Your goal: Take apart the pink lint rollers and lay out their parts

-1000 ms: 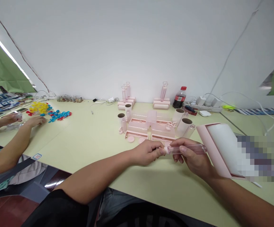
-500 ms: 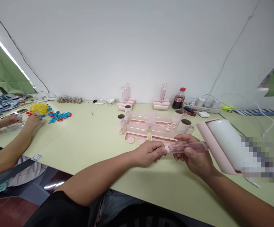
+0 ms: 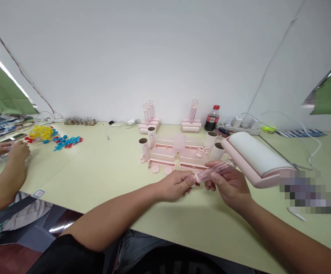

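Observation:
A lint roller with a white sticky roll (image 3: 261,152) in a pink frame is held over the table's right side. Its clear pink handle (image 3: 214,170) points left and slightly down. My right hand (image 3: 232,186) is closed round the handle near the roller head. With finger and thumb, my left hand (image 3: 178,184) pinches the pale end of the same handle. Just beyond my hands lie pink trays (image 3: 162,163) with clear covers, small pink discs (image 3: 155,169), pink heart-shaped pieces (image 3: 202,151) and upright white paper rolls (image 3: 217,151).
Lint rollers with upright handles (image 3: 193,112) stand by the wall, near a cola bottle (image 3: 212,118) and a power strip with chargers (image 3: 237,121). At far left, another person's hand (image 3: 18,152) works near yellow, blue and red pieces (image 3: 41,133).
The roller head has lifted and tilted, swinging left and up, and the handle now slants more steeply. Both my hands keep their hold. The other person's hand has moved left.

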The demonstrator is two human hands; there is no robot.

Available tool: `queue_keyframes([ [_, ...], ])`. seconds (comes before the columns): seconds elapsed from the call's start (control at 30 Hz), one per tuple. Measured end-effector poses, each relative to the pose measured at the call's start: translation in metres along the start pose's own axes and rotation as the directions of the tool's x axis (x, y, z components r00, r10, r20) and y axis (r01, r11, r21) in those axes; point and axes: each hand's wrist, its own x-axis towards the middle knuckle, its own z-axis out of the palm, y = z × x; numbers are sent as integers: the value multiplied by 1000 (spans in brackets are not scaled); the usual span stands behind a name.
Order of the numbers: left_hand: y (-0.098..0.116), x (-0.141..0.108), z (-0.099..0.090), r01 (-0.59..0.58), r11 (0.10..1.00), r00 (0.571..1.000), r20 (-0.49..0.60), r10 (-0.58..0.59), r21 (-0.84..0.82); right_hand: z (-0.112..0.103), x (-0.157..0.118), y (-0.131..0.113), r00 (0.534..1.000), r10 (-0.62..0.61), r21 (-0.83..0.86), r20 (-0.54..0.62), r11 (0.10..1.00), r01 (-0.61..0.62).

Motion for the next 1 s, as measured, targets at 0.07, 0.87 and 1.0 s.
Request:
queue_keyframes([
  [0.07,2,0,-1,-23,999,1000,-21,24,48,1,0,-1,1000,-2,5,-6,1000,2],
  [0.87,12,0,-11,-3,902,987,-145,72,432,8,5,-10,996,17,-130,-91,991,-29],
  [1.0,22,13,-35,167,744,872,-449,194,647,11,6,-13,989,19,-176,-149,983,-45],
])
